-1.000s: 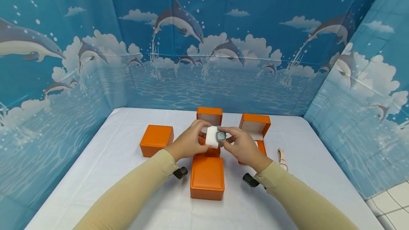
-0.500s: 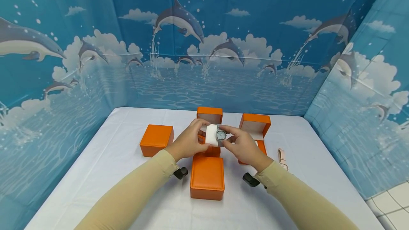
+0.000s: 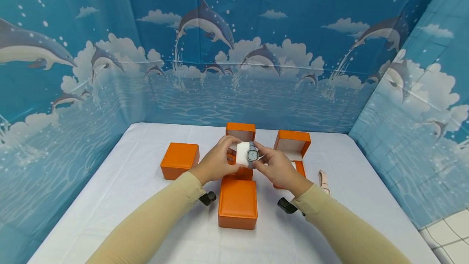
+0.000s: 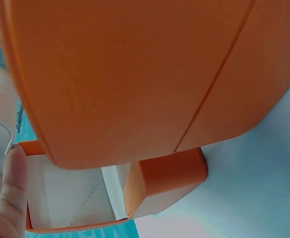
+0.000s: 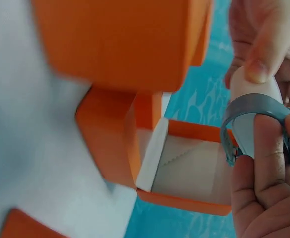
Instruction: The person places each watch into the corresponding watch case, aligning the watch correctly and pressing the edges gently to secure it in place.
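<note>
At the watch (image 3: 252,155), right fingers (image 3: 264,150) apparently curled.

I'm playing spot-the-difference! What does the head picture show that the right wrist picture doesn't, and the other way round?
Only the head view shows the face of the grey watch, the pink watch and the beige sleeves.
Only the right wrist view shows the creased inner sides of fingers and a zigzag line inside an open lid.
Both show the watch's strap, white cushion, left hand, right hand, orange boxes and blue backdrop.

Smooth leather-look box (image 3: 238,200), matt tablecloth (image 3: 289,239), metallic-looking watch (image 3: 253,155)
</note>
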The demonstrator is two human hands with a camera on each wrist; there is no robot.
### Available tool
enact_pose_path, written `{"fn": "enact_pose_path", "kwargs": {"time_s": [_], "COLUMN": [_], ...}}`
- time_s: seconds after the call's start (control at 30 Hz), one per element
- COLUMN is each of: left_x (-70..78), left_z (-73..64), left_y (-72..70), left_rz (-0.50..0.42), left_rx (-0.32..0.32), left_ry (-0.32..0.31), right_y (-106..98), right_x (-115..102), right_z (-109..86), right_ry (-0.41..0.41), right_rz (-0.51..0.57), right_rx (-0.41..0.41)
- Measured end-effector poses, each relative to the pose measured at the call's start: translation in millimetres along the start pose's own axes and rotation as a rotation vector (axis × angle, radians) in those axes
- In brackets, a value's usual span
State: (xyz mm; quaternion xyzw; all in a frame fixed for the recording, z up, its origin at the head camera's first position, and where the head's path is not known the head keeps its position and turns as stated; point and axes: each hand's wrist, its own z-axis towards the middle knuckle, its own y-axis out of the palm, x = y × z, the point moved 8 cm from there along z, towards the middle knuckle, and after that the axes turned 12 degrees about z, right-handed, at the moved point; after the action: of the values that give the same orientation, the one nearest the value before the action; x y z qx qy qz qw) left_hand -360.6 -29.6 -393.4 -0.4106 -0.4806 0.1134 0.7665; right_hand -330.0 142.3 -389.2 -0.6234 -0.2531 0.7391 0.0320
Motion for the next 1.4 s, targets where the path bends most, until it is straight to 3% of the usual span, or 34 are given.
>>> {"fn": "enact_pose_path", "kwargs": {"time_s": [0.5,1.2,1.4], "left_x": [-2.2,-2.7,-2.3], "left_z": [-0.3,-1.6,-1.9], "left_y": [2.3,0.9,0.4], "left_rz": [-0.009,-0.026,-0.033], "left_rx": [-0.043,-0.052,-0.051], "left_ry": [-0.018,-0.011,-0.01], "right_y": [0.9,-0.6,-1.3], "right_x": [1.2,-5.5,-2.5], "right_z": [1.7,2.3,1.8], "right_ry": [-0.001,-0.121,-0.11], "right_rz": [-0.038,-0.063,-0.037], "right_rx": [0.013,0.024,0.0]}}
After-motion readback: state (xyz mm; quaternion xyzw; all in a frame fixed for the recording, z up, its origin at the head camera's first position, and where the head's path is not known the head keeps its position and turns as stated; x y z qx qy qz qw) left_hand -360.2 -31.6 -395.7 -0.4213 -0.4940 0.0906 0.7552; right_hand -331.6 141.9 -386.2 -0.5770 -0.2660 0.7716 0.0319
